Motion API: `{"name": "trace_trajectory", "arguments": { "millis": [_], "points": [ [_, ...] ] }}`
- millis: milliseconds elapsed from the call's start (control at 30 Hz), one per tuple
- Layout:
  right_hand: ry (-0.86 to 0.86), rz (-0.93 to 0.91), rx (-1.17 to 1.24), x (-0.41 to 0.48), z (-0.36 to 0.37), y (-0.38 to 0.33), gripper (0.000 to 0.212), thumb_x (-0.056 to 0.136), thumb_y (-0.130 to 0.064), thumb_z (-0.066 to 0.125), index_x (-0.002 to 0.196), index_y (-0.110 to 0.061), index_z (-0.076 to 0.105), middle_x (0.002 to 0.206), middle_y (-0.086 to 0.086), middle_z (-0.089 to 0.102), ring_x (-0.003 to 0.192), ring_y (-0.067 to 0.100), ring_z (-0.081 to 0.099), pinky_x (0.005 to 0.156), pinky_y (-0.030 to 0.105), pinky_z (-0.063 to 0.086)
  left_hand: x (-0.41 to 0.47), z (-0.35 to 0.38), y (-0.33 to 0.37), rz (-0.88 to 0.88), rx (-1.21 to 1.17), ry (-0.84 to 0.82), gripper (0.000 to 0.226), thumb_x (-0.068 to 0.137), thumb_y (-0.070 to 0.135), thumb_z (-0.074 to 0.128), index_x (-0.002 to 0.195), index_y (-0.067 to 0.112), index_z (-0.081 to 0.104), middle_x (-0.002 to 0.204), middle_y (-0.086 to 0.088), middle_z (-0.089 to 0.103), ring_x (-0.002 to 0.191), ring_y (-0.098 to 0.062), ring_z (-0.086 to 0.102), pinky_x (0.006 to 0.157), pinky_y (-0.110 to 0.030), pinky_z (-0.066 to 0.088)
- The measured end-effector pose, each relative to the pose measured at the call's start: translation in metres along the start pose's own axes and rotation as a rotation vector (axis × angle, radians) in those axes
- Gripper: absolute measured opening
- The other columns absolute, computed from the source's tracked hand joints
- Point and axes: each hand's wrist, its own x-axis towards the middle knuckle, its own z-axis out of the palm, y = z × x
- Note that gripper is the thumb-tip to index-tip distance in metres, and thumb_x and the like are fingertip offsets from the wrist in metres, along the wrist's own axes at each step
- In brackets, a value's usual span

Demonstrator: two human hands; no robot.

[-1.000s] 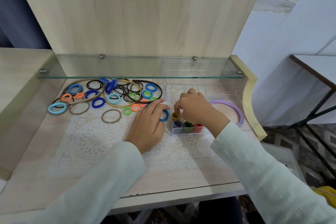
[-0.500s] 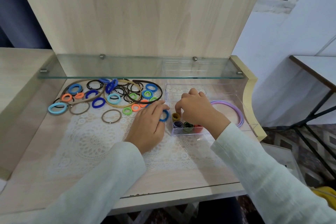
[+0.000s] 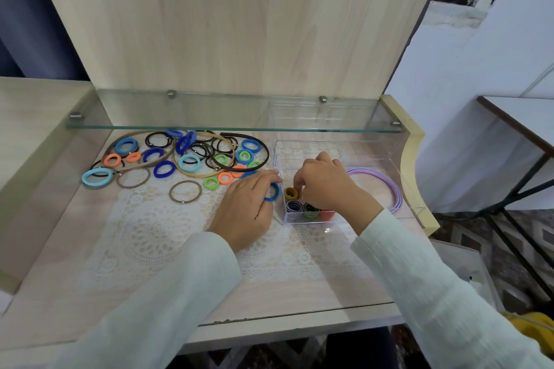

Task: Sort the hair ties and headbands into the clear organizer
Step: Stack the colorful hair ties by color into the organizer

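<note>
My left hand (image 3: 248, 207) holds a blue hair tie (image 3: 273, 192) just left of the clear organizer (image 3: 368, 156), seemingly queued for filing; my right hand (image 3: 326, 186) curls over its near-left compartments, grip unclear

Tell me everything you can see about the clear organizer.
The clear organizer is a transparent, plastic-looking box with inner dividers, standing on the lace mat at the right end of the desk, partly under the glass shelf. Its front-left cells hold mustard ties, purple ties, green ties and red ties; a lilac headband lies in the larger right section. The right hand reaches inside beside the mustard ties. The left hand, holding a blue hair tie, rests just outside its left wall.
</note>
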Motion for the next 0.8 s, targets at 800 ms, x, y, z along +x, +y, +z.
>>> {"name": "trace_trajectory", "arguments": {
  "millis": [800],
  "points": [
    [0.538,0.171,0.352,-0.012,0.012,-0.062,0.033,0.089,-0.013,0.046,0.115,-0.016,0.065,0.114,0.003,0.058,0.102,0.024,0.050,0.080,0.035,0.040,-0.020,-0.040,-0.047,-0.139,0.292,0.146,0.032,0.088,0.019,0.049,0.116,0.030,0.060,0.122,0.014,0.061,0.115,-0.009,0.056,0.103,-0.039,0.040]
  ]
}}
